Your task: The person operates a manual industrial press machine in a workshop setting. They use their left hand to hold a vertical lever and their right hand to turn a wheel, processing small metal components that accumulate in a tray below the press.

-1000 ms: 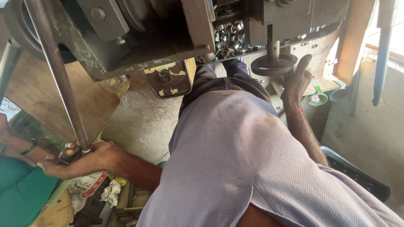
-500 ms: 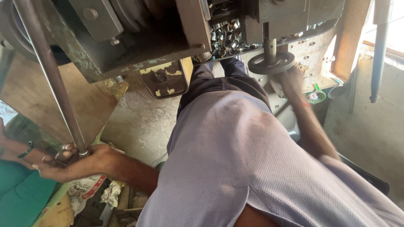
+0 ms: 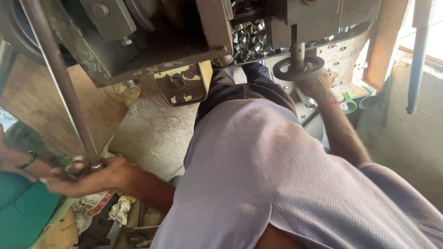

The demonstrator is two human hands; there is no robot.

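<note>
Head view is showing me, watching from afar, a person in a pale lilac shirt [image 3: 277,184] leaning over a heavy grey-green press machine [image 3: 138,50]. I am seeing the left hand [image 3: 90,177] wrapping its fingers [image 3: 64,169] closed around the lower end of a long steel lever rod [image 3: 60,83], which is slanting down from the top left of the machine to that hand. I am seeing the right hand [image 3: 316,85] reaching up under a dark round handwheel [image 3: 298,68] on a vertical spindle at the right of the machine; it is touching the wheel's underside, but it is blurred and I cannot tell whether its fingers are closing on it. Just left of the wheel, a heap of small shiny metal rings [image 3: 249,39] is lying inside the machine. At the left edge, another person's arm with a dark bangle [image 3: 27,160] is resting near the rod's end.
</note>
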